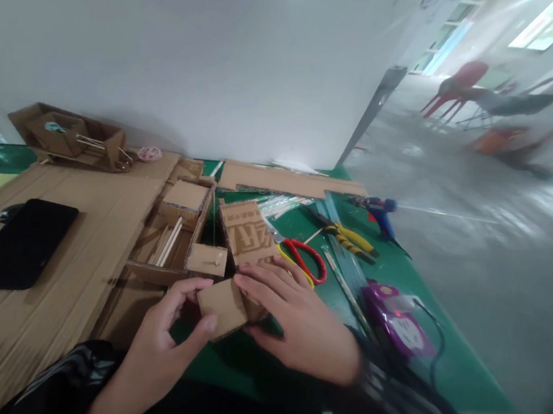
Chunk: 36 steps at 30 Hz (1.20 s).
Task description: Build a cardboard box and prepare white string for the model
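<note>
A small cardboard box (223,309) is held between my two hands near the table's front edge. My left hand (175,329) grips its left side, thumb on the near face and fingers behind. My right hand (293,316) wraps round the right side, fingers across the top and thumb below. Just beyond lies a printed cardboard piece (248,230), close to my right fingers. To the left of it sits an open cardboard tray (157,274) with wooden sticks (169,242) and a cardboard block (186,194) inside. Another small block (207,259) with a short peg touches its right side.
Red-and-yellow scissors (317,263), pliers (353,240), a blue glue gun (381,213) and a purple power strip (396,319) lie to the right. A black tablet (19,246) rests on the cardboard sheet (86,237) at left. A cardboard model (76,135) stands behind it.
</note>
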Tool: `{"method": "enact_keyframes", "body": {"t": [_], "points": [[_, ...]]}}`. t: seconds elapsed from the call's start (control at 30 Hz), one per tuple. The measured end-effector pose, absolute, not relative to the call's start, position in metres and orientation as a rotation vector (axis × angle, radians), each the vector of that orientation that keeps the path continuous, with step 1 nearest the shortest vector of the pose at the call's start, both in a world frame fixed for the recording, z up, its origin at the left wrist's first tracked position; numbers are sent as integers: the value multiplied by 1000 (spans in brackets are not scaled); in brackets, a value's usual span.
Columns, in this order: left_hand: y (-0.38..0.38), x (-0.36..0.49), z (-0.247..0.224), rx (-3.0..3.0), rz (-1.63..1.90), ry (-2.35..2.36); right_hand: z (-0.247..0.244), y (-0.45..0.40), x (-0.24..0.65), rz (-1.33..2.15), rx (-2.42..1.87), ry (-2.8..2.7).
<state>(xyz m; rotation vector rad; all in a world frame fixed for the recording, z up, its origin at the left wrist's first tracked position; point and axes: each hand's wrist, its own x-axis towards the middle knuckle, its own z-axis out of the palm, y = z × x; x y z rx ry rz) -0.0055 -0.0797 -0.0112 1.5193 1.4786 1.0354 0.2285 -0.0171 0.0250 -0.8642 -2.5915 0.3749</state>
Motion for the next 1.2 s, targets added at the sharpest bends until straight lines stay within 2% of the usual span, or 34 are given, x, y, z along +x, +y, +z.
{"method": "enact_keyframes", "body": {"t": [0.57, 0.87, 1.07, 1.2], "points": [[-76, -18, -10, 1585, 1050, 1455, 22, -16, 230, 387, -874, -2585], [-46, -47, -3, 1633, 1062, 1632, 26, -14, 233, 369, -898, -2543], [-28, -80, 4, 2051, 752, 2047, 25, -13, 236, 429, -944, -2458], [-25, -99, 20, 2232, 610, 2164, 23, -13, 235, 516, -1000, -2357]]}}
